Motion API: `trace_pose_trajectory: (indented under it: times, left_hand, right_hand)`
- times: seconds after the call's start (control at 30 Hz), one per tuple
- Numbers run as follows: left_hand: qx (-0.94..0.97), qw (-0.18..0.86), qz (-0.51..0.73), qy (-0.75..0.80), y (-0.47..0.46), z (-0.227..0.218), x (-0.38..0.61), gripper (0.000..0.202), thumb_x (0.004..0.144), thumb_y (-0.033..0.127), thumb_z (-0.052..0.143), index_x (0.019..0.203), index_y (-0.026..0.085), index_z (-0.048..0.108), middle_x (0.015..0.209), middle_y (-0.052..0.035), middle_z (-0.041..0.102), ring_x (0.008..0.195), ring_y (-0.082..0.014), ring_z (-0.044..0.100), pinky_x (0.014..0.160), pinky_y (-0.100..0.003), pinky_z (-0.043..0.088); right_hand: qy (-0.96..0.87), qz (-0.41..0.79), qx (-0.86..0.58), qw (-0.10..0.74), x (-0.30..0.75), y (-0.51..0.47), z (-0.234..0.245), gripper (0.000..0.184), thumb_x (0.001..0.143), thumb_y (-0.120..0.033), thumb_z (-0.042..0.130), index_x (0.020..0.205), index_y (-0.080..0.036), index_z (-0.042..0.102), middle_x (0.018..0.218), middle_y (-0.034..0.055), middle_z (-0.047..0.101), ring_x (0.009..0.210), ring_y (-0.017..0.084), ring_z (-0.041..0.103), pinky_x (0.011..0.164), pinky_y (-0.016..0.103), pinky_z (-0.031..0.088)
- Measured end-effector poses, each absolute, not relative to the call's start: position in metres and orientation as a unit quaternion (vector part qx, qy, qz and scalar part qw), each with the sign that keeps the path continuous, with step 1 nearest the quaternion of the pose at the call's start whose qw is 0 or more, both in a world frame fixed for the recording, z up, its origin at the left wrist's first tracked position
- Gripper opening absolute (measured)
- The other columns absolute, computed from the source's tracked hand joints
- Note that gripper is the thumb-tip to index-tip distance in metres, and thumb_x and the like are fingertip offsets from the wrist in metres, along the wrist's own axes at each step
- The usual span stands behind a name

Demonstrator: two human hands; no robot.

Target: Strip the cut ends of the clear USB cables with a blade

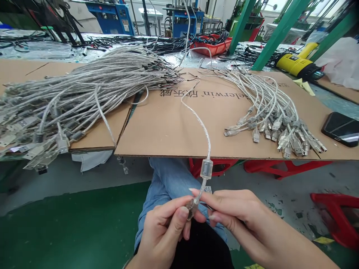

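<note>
My left hand (165,228) and my right hand (238,216) meet low in the picture, above my lap. Both pinch the plug end of one clear, silvery cable (200,123). The plug (193,206) sits between my left thumb and my right fingertips. Just above them hangs the cable's clear ferrite bead (206,168). From there the cable runs up over the cardboard sheet (174,127) to its bare-wire end. A big heap of the same cables (78,93) lies at the left. A smaller bunch with USB plugs (277,119) lies at the right.
A black phone (341,129) lies at the right edge. A yellow heat gun (297,63) rests at the back right, beside green posts (280,33). A red tray (213,43) holds black wires behind. Red stools (336,216) stand below the table on the green floor.
</note>
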State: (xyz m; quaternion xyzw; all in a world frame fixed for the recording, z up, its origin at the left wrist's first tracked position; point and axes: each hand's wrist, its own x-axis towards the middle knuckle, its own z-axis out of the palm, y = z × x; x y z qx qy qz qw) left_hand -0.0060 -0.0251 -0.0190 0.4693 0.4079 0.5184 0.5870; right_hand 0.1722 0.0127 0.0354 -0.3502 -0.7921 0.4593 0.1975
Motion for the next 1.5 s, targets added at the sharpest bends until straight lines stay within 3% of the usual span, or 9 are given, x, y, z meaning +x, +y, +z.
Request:
trace_pose_trajectory:
  times: [0.27,0.47,0.63,0.8,0.9,1.0,1.1,1.37,1.5]
  left_hand:
    - [0.492,0.559,0.534,0.400,-0.027,-0.021,-0.005,0.025,0.091,0.027,0.053,0.109,0.032,0.070,0.059,0.0020,0.067,0.044,-0.0076,0.049,0.048,-0.016,0.045]
    - [0.489,0.550,0.527,0.425,-0.027,-0.017,-0.005,0.025,0.089,0.024,0.056,0.105,0.035,0.072,0.053,0.0043,0.060,0.045,-0.0087,0.049,0.047,-0.017,0.043]
    - [0.490,0.554,0.523,0.424,-0.027,-0.017,-0.007,0.023,0.089,0.027,0.057,0.103,0.034,0.073,0.055,0.0036,0.061,0.045,-0.0091,0.049,0.047,-0.019,0.041]
    - [0.406,0.668,0.468,0.412,-0.025,-0.015,-0.005,0.029,0.089,0.040,0.054,0.087,0.020,0.075,0.058,-0.0013,0.064,0.043,-0.0075,0.041,0.045,-0.020,0.034]
    - [0.348,0.737,0.436,0.382,-0.024,-0.015,-0.005,0.035,0.090,0.043,0.052,0.081,0.017,0.073,0.053,-0.0003,0.060,0.041,-0.0052,0.033,0.042,-0.018,0.028]
    - [0.291,0.783,0.430,0.344,-0.025,-0.017,-0.004,0.034,0.090,0.044,0.052,0.083,0.017,0.072,0.046,0.0028,0.053,0.038,-0.0037,0.027,0.039,-0.015,0.022]
    - [0.236,0.824,0.427,0.289,-0.025,-0.021,-0.002,0.033,0.091,0.042,0.050,0.081,0.018,0.070,0.042,0.0051,0.048,0.035,-0.0031,0.024,0.036,-0.013,0.019]
    - [0.092,0.919,0.360,0.132,-0.020,-0.020,-0.004,0.022,0.093,0.024,0.048,0.080,0.016,0.065,0.039,0.0105,0.030,0.030,-0.0040,0.013,0.029,-0.010,0.019]
    - [0.003,0.954,0.277,0.112,-0.016,-0.016,-0.011,0.010,0.083,0.022,0.063,0.075,0.016,0.061,0.041,0.0112,0.028,0.032,-0.0045,0.009,0.029,-0.011,0.014]
  right_hand:
    - [-0.794,0.455,-0.344,0.210,0.174,0.008,0.038,0.035,0.094,-0.008,0.043,0.119,-0.028,0.058,0.084,-0.0033,0.067,0.073,0.011,0.062,0.071,0.019,0.046]
    - [-0.800,0.429,-0.359,0.217,0.169,0.007,0.031,0.028,0.093,-0.010,0.041,0.104,-0.019,0.065,0.080,0.0018,0.064,0.068,0.014,0.058,0.063,0.023,0.045]
    - [-0.757,0.479,-0.362,0.257,0.165,0.005,0.027,0.030,0.094,-0.012,0.042,0.104,-0.023,0.068,0.085,0.0009,0.068,0.075,0.013,0.061,0.069,0.021,0.047]
    - [-0.736,0.511,-0.372,0.241,0.173,0.004,0.029,0.032,0.097,-0.018,0.043,0.117,-0.033,0.063,0.084,-0.0051,0.070,0.064,0.009,0.059,0.060,0.016,0.046]
    - [-0.759,0.472,-0.385,0.231,0.178,0.004,0.032,0.039,0.096,-0.017,0.048,0.129,-0.037,0.054,0.094,-0.0045,0.071,0.069,0.010,0.061,0.066,0.018,0.047]
    - [-0.776,0.439,-0.398,0.217,0.178,0.006,0.035,0.041,0.095,-0.015,0.046,0.129,-0.037,0.054,0.084,-0.0037,0.070,0.070,0.012,0.062,0.070,0.021,0.047]
    - [-0.781,0.437,-0.393,0.211,0.176,0.008,0.039,0.039,0.096,-0.014,0.044,0.125,-0.035,0.057,0.079,-0.0038,0.069,0.073,0.013,0.063,0.073,0.022,0.048]
    - [-0.777,0.450,-0.377,0.226,0.179,0.004,0.031,0.042,0.095,-0.016,0.046,0.130,-0.038,0.052,0.116,-0.0013,0.068,0.099,0.017,0.063,0.086,0.027,0.048]
    - [-0.700,0.509,-0.433,0.249,0.170,0.007,0.026,0.033,0.093,-0.023,0.051,0.122,-0.036,0.060,0.096,-0.0024,0.070,0.082,0.014,0.062,0.075,0.024,0.051]
